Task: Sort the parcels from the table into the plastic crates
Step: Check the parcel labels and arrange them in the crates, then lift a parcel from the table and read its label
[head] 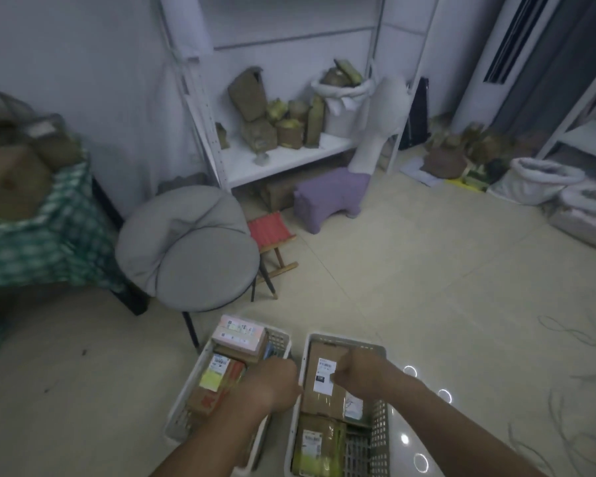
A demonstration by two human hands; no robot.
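Left hand (272, 380) sits at the inner long rim of the left white slotted plastic crate (186, 390), knuckles up, fingers curled under; looks like it grips that rim, though the fingertips are hidden so I can't confirm. Right hand (356, 371) is fisted over the right grey-white slotted plastic crate (379, 428), at the label of the large brown cardboard parcel (324, 376) lying flat in it; whether it pinches the parcel, presses it or holds nothing, cannot tell. My read: both hands are working the gap where the two crates meet, likely to shift or carry them as a pair, since they stand side by side on the pale tiled floor (427, 270). Left crate already holds a pink labelled box (238, 333) at its 12 o'clock end and a brown box with a yellow sticker (214, 376) toward 9 o'clock of the left hand. Right crate also has a green-yellow wrapped parcel (315, 445) at its 6 o'clock end. Remaining parcels (18, 163) sit blurred on the green-checked cloth table (49, 242) at 10 o'clock, well apart. Round grey cushioned chair (193, 249) at 11 o'clock, white metal shelf with brown packages (279, 156) at 12 o'clock. Judgement: sorting partly done, table stock still waiting
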